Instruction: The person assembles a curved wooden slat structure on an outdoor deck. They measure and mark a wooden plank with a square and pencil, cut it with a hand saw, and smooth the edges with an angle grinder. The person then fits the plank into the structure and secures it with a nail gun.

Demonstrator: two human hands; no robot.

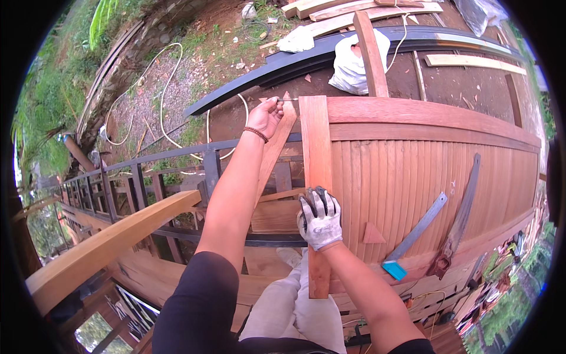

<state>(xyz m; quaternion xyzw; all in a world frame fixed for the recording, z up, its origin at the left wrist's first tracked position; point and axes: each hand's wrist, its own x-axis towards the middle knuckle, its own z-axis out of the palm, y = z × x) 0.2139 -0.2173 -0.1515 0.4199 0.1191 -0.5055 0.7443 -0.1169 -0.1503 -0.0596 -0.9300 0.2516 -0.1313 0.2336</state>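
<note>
Bare and wearing a beaded bracelet, my left hand (266,118) is pinched around a thin dark rod (288,100), perhaps a nail or screw. The rod points right, toward the far end of an upright wooden board (317,141). This board forms the left edge of a reddish slatted wooden panel (401,177). In a white and grey work glove, my right hand (320,218) grips the same board lower down, thumb at its left edge and fingers over the top. A triangular wood offcut (373,233) lies on the slats.
A try square (418,227) with a turquoise handle and a handsaw (463,218) lie on the panel. A thick timber beam (112,251) juts in at left beside a dark metal frame (141,177). Beyond are a white sack (348,68), dark metal beams (253,85) and a pale hose (165,88).
</note>
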